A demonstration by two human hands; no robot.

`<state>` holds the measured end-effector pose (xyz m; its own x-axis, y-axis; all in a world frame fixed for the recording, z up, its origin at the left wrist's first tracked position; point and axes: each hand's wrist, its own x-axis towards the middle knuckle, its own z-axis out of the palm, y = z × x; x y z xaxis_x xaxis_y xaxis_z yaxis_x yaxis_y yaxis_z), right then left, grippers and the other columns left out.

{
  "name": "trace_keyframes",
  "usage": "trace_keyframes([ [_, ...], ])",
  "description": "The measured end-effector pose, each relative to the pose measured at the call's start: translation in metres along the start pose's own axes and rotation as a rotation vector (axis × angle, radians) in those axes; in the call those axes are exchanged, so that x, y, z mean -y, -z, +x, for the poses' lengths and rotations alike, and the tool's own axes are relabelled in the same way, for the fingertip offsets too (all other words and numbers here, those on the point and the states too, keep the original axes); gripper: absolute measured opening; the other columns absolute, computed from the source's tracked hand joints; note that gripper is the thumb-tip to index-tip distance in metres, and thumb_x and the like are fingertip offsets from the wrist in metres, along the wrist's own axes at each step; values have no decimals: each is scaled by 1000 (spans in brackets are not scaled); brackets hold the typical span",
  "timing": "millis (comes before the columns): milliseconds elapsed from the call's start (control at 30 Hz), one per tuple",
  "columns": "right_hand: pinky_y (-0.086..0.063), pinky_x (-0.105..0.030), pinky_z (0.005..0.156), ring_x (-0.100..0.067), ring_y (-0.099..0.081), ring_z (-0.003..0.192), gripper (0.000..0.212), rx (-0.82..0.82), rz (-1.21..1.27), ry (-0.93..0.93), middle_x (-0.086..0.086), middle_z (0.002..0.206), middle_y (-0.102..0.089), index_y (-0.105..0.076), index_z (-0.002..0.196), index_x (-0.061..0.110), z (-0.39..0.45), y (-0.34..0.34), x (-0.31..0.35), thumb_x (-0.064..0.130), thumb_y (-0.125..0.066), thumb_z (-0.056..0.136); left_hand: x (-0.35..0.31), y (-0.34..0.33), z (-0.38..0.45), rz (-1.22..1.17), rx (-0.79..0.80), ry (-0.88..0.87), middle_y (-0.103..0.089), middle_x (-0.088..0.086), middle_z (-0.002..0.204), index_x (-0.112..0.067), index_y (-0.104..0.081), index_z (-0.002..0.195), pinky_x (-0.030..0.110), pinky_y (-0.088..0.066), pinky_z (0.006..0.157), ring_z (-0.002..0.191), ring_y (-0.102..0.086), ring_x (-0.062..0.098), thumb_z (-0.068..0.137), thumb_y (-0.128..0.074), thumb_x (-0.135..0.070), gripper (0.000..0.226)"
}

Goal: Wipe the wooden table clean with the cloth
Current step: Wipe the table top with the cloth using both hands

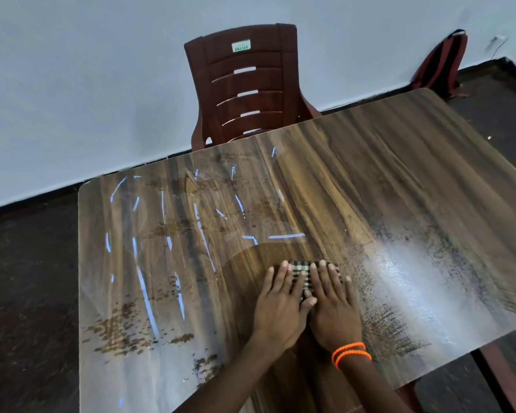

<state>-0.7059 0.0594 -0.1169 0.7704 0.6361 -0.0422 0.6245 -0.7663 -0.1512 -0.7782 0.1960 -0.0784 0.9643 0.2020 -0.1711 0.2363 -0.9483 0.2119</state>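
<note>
The wooden table [370, 174] fills the view, shiny and wet, with brown spotty stains [122, 329] near its left front and dark speckles on the right. A small black-and-white checked cloth [300, 271] lies folded near the table's middle front. My left hand [280, 305] and my right hand [335, 308] lie flat side by side on top of it, fingers stretched forward, pressing it onto the wood. Only the cloth's far edge and a strip between the hands show. My right wrist wears orange bead bands [350, 353].
A dark red plastic chair [248, 84] stands at the table's far edge against a pale wall. A red and black bag [441, 67] leans on the wall at the back right. Dark floor surrounds the table.
</note>
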Motion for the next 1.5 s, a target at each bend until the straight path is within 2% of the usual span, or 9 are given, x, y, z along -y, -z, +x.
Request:
trace_keyframes([
  [167, -18, -53, 124, -25, -16, 156, 69, 4, 38, -93, -9, 167, -22, -25, 160, 15, 66, 6, 1, 40, -27, 95, 21, 21, 61, 136, 71, 8, -20, 10, 168, -15, -21, 161, 53, 3, 125, 157, 2, 26, 108, -14, -53, 65],
  [333, -21, -54, 123, -30, -21, 154, 71, -18, 95, -106, -14, 165, -26, -30, 158, 10, 110, 2, 46, 39, -26, 93, 67, 37, 80, 186, 73, 74, -18, 6, 169, -14, -19, 161, 52, 2, 125, 157, 3, 26, 105, -5, -53, 70],
  [433, -18, -53, 124, -29, -18, 155, 73, 12, 84, -39, -13, 166, -26, -30, 158, 12, 120, -1, 75, 39, -29, 91, 99, 39, 66, 173, 45, 116, -26, 6, 167, -12, -26, 159, 52, -2, 125, 157, -4, 26, 99, 4, -54, 79],
  [600, -12, -52, 124, -26, -7, 157, 67, 50, 114, 86, -8, 169, -19, -22, 161, 15, 103, -12, 131, 34, -35, 97, 139, 28, 12, 115, -90, 192, -54, 15, 149, -3, -53, 144, 54, -23, 122, 150, -32, 31, 104, -20, -54, 73],
  [733, -15, -50, 123, -21, -9, 157, 63, 44, 134, 167, -3, 169, -19, -21, 161, 18, 60, -12, 144, 36, -38, 102, 134, 14, -40, 72, -143, 185, -53, 18, 149, 2, -53, 143, 52, -26, 121, 151, -31, 29, 107, -21, -54, 74],
  [900, -18, -50, 123, -17, -13, 156, 62, 37, 107, 176, 1, 168, -22, -26, 160, 22, 15, -10, 102, 38, -42, 102, 94, -3, -64, -5, -83, 133, -46, 13, 155, -2, -50, 147, 50, -24, 119, 153, -25, 25, 107, -23, -53, 70],
  [1200, -19, -54, 122, -23, -22, 154, 70, -6, 35, -58, -4, 166, -27, -29, 159, 20, 80, 2, 19, 40, -36, 92, 50, 17, 62, -8, -25, 27, -39, 11, 160, -7, -43, 152, 52, -9, 124, 156, -16, 25, 104, -22, -55, 72],
  [1367, -11, -51, 125, -26, -15, 156, 71, -7, 63, -145, -7, 168, -21, -24, 160, 19, 151, 4, 38, 43, -19, 94, 82, 38, 119, 64, -17, 74, -27, 4, 167, -14, -29, 159, 53, 1, 125, 157, -5, 25, 98, 1, -56, 79],
  [1500, -14, -53, 124, -28, -19, 155, 70, -12, 83, -84, -11, 166, -26, -29, 159, 15, 188, 1, 78, 40, -19, 94, 126, 47, 124, 98, -37, 142, -29, 1, 166, -15, -28, 159, 52, -4, 125, 157, -7, 25, 97, 6, -55, 81],
])
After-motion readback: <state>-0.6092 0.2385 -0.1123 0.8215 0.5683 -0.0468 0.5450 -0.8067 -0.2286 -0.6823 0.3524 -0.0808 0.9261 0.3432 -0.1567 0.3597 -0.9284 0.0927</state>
